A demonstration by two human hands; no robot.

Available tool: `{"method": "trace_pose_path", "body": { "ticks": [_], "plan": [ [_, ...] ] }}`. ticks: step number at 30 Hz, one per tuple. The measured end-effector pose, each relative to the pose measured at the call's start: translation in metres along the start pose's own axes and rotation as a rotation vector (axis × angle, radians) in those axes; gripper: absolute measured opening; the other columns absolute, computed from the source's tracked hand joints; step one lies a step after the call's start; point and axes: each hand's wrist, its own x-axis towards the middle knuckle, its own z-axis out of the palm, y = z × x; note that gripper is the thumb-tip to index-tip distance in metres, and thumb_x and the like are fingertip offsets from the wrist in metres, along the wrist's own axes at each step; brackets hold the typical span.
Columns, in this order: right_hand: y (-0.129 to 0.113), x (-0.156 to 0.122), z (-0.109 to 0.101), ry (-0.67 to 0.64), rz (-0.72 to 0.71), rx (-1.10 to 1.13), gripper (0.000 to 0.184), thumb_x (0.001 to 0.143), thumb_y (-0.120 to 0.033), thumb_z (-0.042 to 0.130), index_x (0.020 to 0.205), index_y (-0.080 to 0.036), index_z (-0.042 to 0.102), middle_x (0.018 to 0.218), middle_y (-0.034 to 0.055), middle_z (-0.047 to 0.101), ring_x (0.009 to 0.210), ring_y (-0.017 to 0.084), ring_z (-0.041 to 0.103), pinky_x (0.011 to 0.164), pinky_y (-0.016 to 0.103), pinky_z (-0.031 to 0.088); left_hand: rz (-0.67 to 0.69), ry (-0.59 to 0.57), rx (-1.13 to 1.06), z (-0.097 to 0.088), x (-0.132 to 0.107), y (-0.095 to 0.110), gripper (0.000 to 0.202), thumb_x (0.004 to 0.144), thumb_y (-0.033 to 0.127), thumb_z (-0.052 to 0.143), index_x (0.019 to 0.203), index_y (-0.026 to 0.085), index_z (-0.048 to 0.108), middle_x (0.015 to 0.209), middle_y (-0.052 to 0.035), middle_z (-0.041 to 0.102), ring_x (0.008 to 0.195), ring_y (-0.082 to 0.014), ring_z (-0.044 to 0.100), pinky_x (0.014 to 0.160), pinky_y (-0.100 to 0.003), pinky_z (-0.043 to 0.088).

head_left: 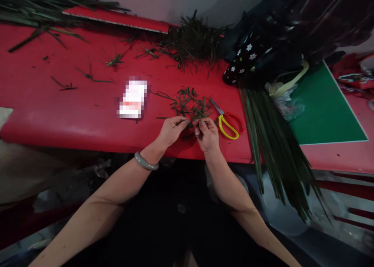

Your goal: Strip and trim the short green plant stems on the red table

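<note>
My left hand [173, 129], with a pale green bangle [146, 162] on its wrist, is closed in a pinch over the table's front edge. Fingertip to fingertip with it, my right hand [208, 134] is also pinched. Whatever the fingers hold is too small and dark to make out. Just beyond them lies a loose heap of short green leaf clippings [189, 103]. To the right of my right hand rest scissors [229, 126] with one yellow and one red handle loop, blades partly apart and pointing away. A lit phone [133, 99], its screen blurred, lies left of the clippings.
The table wears a red cover [73, 123]. Long green leaves [269, 142] hang over its front edge at right, beside a green board [327, 111]. A tangled pile of leaf scraps [195, 41] and a red strip [117, 20] lie at the back, near a black flowered object [244, 60].
</note>
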Motion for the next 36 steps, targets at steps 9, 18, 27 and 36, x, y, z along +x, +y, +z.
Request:
{"method": "trace_pose_path", "body": {
  "ticks": [9, 18, 27, 36],
  "plan": [
    [0.004, 0.006, 0.0, 0.011, 0.003, -0.033, 0.021, 0.066, -0.032, 0.061, 0.07, -0.021, 0.043, 0.059, -0.0074, 0.056, 0.041, 0.004, 0.047, 0.039, 0.017, 0.039, -0.026, 0.006, -0.031, -0.001, 0.003, -0.005, 0.014, 0.069, 0.029, 0.061, 0.069, 0.016, 0.064, 0.063, -0.0003, 0.061, 0.059, -0.0092, 0.052, 0.057, -0.022, 0.042],
    [0.013, 0.005, -0.001, 0.059, 0.017, -0.194, 0.013, 0.064, -0.026, 0.061, 0.072, -0.02, 0.052, 0.051, -0.009, 0.053, 0.039, 0.005, 0.048, 0.039, 0.017, 0.042, 0.042, 0.024, -0.016, -0.001, -0.005, -0.002, 0.014, 0.067, 0.03, 0.063, 0.07, 0.016, 0.062, 0.065, -0.0005, 0.059, 0.06, -0.0096, 0.052, 0.058, -0.024, 0.042],
    [0.019, 0.007, -0.007, -0.134, -0.192, -0.54, 0.015, 0.069, -0.028, 0.059, 0.082, -0.02, 0.061, 0.074, -0.0038, 0.062, 0.07, 0.01, 0.058, 0.069, 0.026, 0.049, 0.232, 0.053, 0.145, -0.005, 0.001, -0.009, 0.006, 0.07, 0.022, 0.061, 0.071, 0.018, 0.064, 0.08, -0.0009, 0.06, 0.081, -0.0118, 0.055, 0.073, -0.025, 0.045],
    [0.018, 0.003, -0.007, -0.116, -0.235, -0.449, 0.016, 0.076, -0.038, 0.053, 0.079, -0.022, 0.055, 0.061, -0.0067, 0.052, 0.052, 0.006, 0.054, 0.051, 0.019, 0.047, 0.224, -0.076, 0.231, -0.006, 0.003, -0.007, 0.019, 0.08, 0.017, 0.047, 0.093, 0.018, 0.062, 0.091, -0.002, 0.064, 0.089, -0.0127, 0.058, 0.081, -0.028, 0.044]
  ]
}}
